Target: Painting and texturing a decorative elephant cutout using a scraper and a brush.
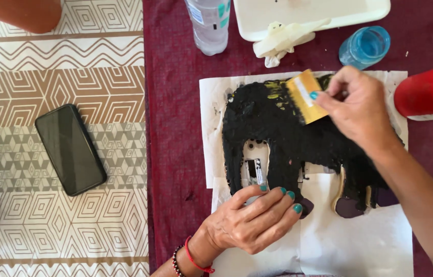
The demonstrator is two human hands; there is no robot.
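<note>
A flat animal-shaped cutout [283, 138], painted black, lies on white paper sheets [360, 241] over a dark red cloth. My right hand [355, 110] grips a small yellow sponge pad [306, 95] and presses it on the cutout's upper part, where yellow streaks show. My left hand [252, 220] rests flat on the paper at the cutout's lower edge, its fingertips on a leg of the shape. The nails are painted teal, and red and dark bead bracelets [188, 259] circle the left wrist.
A black phone [70, 149] lies on the patterned mat to the left. A clear plastic bottle [209, 23], a white tray [308, 13], crumpled white gloves [280, 41] and a blue jar [365, 46] stand at the back. A red cup [426, 92] lies at the right.
</note>
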